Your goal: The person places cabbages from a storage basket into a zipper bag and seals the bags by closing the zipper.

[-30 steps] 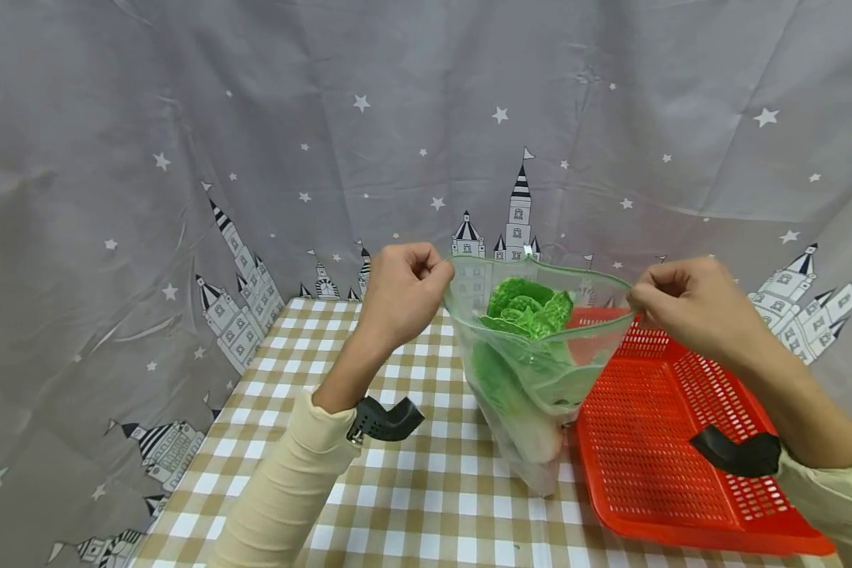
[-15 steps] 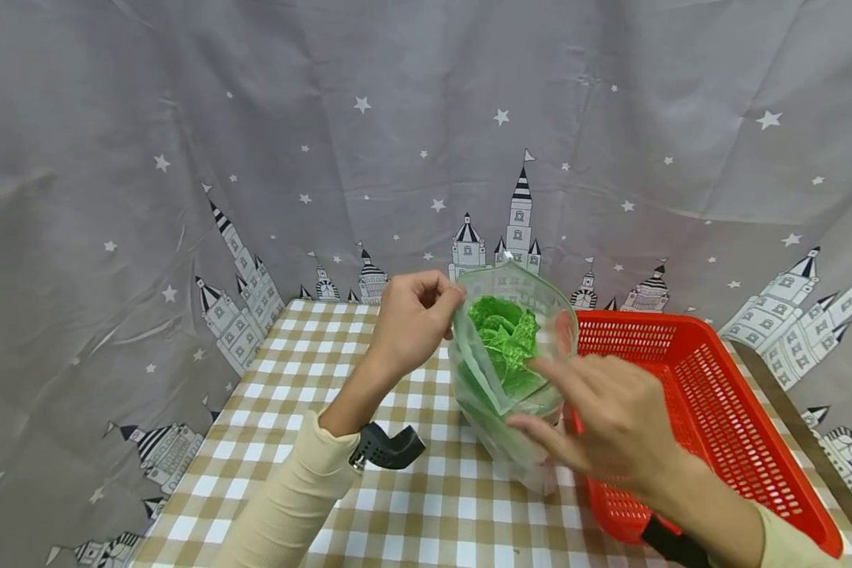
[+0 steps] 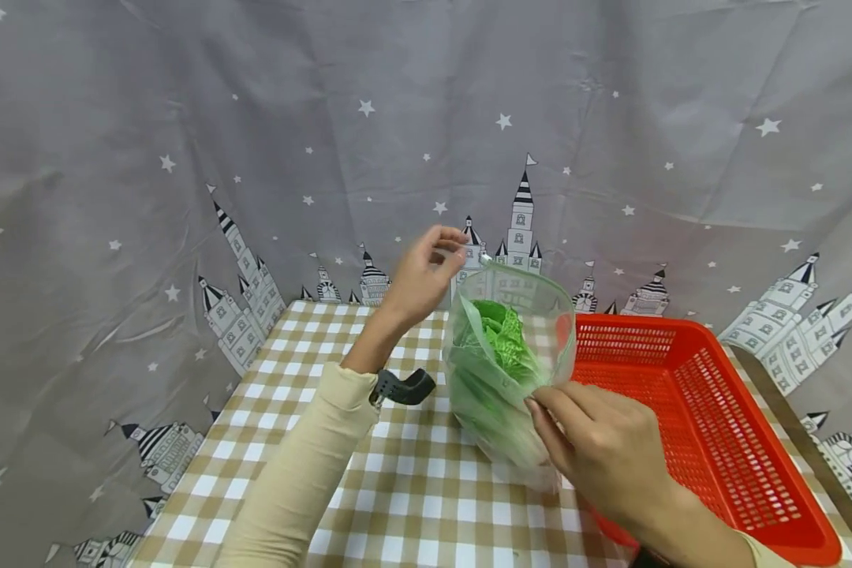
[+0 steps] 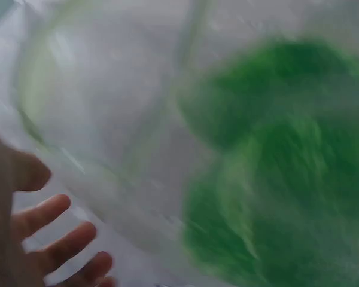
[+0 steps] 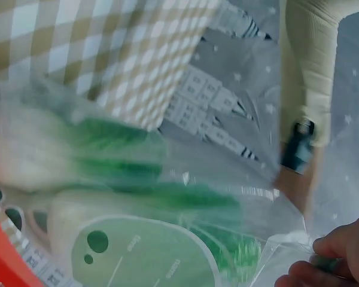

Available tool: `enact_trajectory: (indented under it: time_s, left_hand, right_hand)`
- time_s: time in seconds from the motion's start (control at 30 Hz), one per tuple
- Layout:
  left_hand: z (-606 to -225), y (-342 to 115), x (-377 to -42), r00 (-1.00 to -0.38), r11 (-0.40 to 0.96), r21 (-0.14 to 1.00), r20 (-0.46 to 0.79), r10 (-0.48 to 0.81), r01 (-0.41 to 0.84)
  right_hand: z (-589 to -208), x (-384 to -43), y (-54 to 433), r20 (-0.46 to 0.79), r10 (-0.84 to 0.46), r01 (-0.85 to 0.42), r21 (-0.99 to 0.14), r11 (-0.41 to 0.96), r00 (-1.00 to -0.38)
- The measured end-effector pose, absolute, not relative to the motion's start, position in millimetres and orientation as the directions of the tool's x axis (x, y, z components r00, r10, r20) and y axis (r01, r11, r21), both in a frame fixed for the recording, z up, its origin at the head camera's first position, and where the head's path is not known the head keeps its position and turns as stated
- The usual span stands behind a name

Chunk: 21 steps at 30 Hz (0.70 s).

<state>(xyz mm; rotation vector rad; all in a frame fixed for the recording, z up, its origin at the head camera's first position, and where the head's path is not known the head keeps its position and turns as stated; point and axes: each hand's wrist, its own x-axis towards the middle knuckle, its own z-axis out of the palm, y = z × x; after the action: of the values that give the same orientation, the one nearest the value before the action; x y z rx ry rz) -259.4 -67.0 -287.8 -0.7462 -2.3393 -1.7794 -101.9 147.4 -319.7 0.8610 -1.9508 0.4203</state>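
Note:
A clear zip bag [image 3: 500,394] with a green rim stands on the table, its mouth spread wide. Inside is a leafy green cabbage [image 3: 504,339] with a pale base, which shows large and blurred in the left wrist view. My right hand [image 3: 603,442] pinches the near side of the bag's rim between thumb and fingers; the right wrist view shows the plastic drawn to a point there. My left hand [image 3: 426,272] is raised beside the bag's upper left edge, fingers relaxed and apart from the rim, as the left wrist view shows.
A red plastic basket [image 3: 752,442] with slotted walls stands right of the bag. A brown-and-white checked cloth [image 3: 412,505] covers the table. Behind hangs a grey curtain [image 3: 397,71] printed with stars and castles.
My right hand left the bag's right corner, came down and left, and now pinches the near rim. My left hand let go of the left corner and rose.

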Motion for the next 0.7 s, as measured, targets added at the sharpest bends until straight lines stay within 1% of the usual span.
enact_trajectory:
  time_s: [0.07, 0.13, 0.2, 0.3, 0.4, 0.47, 0.53, 0.57, 0.63, 0.7]
  left_hand:
    - [-297.4, -61.7, -272.7, -0.866, 0.197, 0.881, 0.341, 0.365, 0.43]
    - [-304.9, -58.0, -279.1, -0.855, 0.19, 0.885, 0.325, 0.404, 0.426]
    - [-308.9, -57.4, -280.8, -0.851, 0.168, 0.885, 0.342, 0.399, 0.434]
    - [-310.4, -63.7, -278.9, -0.86, 0.186, 0.862, 0.403, 0.312, 0.472]
    - [-312.1, -76.1, -276.2, -0.851, 0.202, 0.828, 0.496, 0.173, 0.523]
    - [-312.1, -85.6, -271.6, -0.824, 0.225, 0.796, 0.562, 0.07, 0.561]
    - [-310.6, -93.1, -265.1, -0.784, 0.279, 0.75, 0.621, 0.015, 0.6]
    - [-309.5, -95.4, -261.5, -0.765, 0.302, 0.729, 0.644, 0.002, 0.615]
    - [-306.4, -96.5, -252.8, -0.741, 0.33, 0.698, 0.672, 0.006, 0.636]
    - [-303.9, -93.8, -244.5, -0.727, 0.34, 0.678, 0.686, 0.024, 0.651]
  right_hand:
    - [-316.7, -102.2, 155.5, 0.857, -0.39, -0.723, 0.03, 0.69, -0.337]
    - [-313.8, -103.4, 163.7, 0.857, -0.38, -0.732, 0.005, 0.681, -0.347]
    - [-310.3, -106.1, 172.0, 0.864, -0.363, -0.749, -0.025, 0.663, -0.349]
    - [-303.9, -110.7, 186.0, 0.874, -0.331, -0.773, -0.075, 0.631, -0.355]
    - [-296.9, -115.5, 204.4, 0.881, -0.288, -0.776, -0.128, 0.617, -0.374]
    - [-292.6, -119.5, 219.8, 0.878, -0.256, -0.759, -0.166, 0.63, -0.404]
    - [-289.1, -125.5, 235.5, 0.868, -0.236, -0.736, -0.195, 0.648, -0.438]
    - [-287.8, -129.4, 243.1, 0.861, -0.229, -0.722, -0.206, 0.66, -0.454]
    - [-285.8, -136.5, 255.9, 0.828, -0.239, -0.686, -0.22, 0.694, -0.507]
    - [-284.4, -142.7, 263.9, 0.769, -0.274, -0.646, -0.225, 0.729, -0.577]
